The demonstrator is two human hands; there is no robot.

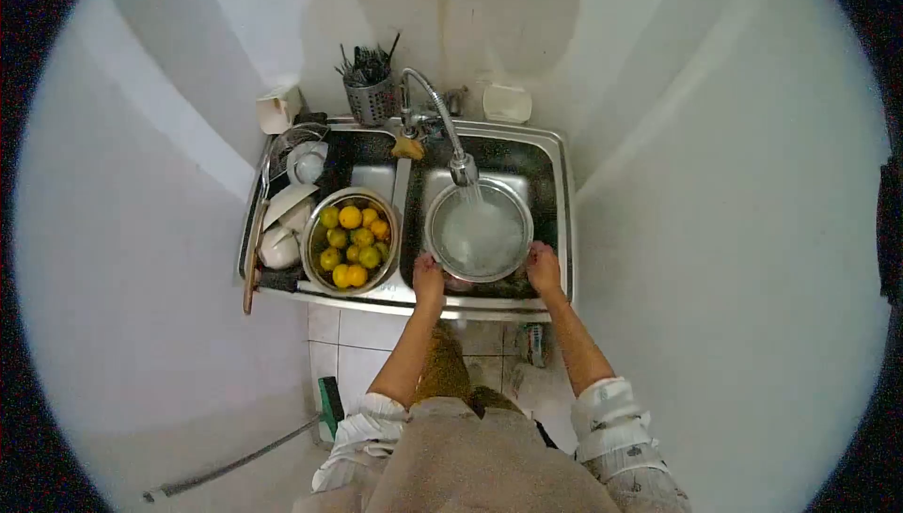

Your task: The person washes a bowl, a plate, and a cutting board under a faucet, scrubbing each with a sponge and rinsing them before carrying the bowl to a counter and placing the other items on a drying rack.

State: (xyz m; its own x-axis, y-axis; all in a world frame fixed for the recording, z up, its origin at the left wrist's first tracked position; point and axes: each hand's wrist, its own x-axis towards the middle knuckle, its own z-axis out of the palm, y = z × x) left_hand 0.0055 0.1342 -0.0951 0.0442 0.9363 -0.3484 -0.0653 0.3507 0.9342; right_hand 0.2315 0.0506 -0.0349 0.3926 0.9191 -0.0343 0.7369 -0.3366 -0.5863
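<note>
Under the running faucet, a round metal bowl filled with cloudy, bubbling water sits in the right sink basin. My left hand has its fingers curled at the bowl's lower left rim. On the opposite side, my right hand is closed at the lower right rim. Both grips are small in view, and the fingertips are partly hidden. To the left, a second metal bowl holds several yellow and green citrus fruits; neither hand touches it.
White dishes and a wire rack crowd the sink's left side. A perforated utensil holder stands behind, with a yellow sponge by the faucet base. A white dish sits at the back right. A green-headed broom lies low left.
</note>
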